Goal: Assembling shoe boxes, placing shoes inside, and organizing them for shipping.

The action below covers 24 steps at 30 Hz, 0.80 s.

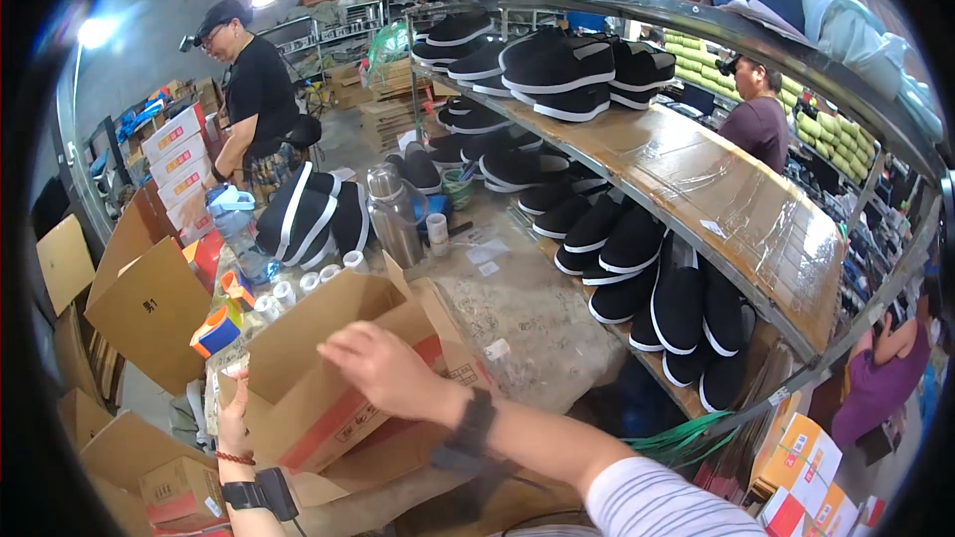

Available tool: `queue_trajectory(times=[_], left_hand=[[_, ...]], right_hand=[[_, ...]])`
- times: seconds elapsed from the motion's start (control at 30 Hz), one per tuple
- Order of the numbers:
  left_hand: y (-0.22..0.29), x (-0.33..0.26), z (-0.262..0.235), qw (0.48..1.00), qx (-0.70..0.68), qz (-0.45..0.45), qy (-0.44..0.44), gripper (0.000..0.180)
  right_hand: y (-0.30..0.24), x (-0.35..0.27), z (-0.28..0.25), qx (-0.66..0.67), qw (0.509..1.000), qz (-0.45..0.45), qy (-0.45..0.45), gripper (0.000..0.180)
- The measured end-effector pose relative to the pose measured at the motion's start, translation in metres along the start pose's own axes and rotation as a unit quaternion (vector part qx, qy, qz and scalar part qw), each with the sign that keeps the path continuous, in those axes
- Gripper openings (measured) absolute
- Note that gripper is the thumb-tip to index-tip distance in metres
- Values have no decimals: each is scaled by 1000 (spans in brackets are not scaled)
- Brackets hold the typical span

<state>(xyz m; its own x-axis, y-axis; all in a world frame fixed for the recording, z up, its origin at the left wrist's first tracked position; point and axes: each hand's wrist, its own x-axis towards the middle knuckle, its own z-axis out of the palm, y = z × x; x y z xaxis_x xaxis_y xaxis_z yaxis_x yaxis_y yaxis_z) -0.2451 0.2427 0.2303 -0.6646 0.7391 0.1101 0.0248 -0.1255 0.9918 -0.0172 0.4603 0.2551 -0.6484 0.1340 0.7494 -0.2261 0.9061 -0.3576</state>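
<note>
An open cardboard box [288, 353] with a red printed band stands tilted in front of me at the bench's near edge, its flaps raised. My left hand [235, 408] is against the box's left side, its fingers closed on the cardboard wall. Above the box opening is my right hand [388, 370], fingers bent and pressed together near a flap. Whatever those fingers may hold is hidden. Both wrists carry black strapped devices, and a red bead bracelet circles the left one.
White tape rolls [285, 293], orange-blue tape dispensers [215, 332], a steel flask [395, 214] and bundled black shoes [310, 214] occupy the bench [527, 298]. A metal rack [696, 179] with black shoes stands right. Cartons [149, 308] crowd the left; a person [254, 89] stands beyond.
</note>
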Motion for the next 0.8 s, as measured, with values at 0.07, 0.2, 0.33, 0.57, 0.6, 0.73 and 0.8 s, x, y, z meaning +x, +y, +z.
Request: queue_trajectory(times=[0.07, 0.2, 0.33, 0.57, 0.6, 0.73, 0.8], left_hand=[[0, 1, 16, 982, 174, -8, 75, 40], [-29, 2, 29, 972, 205, 46, 107, 67], [-25, -6, 27, 948, 271, 164, 43, 100], [13, -25, 43, 995, 26, -11, 96, 89], [9, -27, 55, 966, 229, 20, 121, 102], [26, -25, 67, 911, 395, -54, 104, 133], [26, -29, 60, 893, 431, -66, 113, 133]], right_hand=[[17, 18, 22, 34, 997, 2, 71, 27], [7, 41, 9, -93, 991, 32, -85, 16], [10, 38, -2, -77, 993, -17, -87, 27], [42, 17, 23, 55, 958, 166, -228, 22], [40, 18, 31, 61, 958, 159, -230, 22], [23, 33, 5, 0, 996, -10, -91, 15], [38, 45, -12, -67, 989, -99, 90, 15]])
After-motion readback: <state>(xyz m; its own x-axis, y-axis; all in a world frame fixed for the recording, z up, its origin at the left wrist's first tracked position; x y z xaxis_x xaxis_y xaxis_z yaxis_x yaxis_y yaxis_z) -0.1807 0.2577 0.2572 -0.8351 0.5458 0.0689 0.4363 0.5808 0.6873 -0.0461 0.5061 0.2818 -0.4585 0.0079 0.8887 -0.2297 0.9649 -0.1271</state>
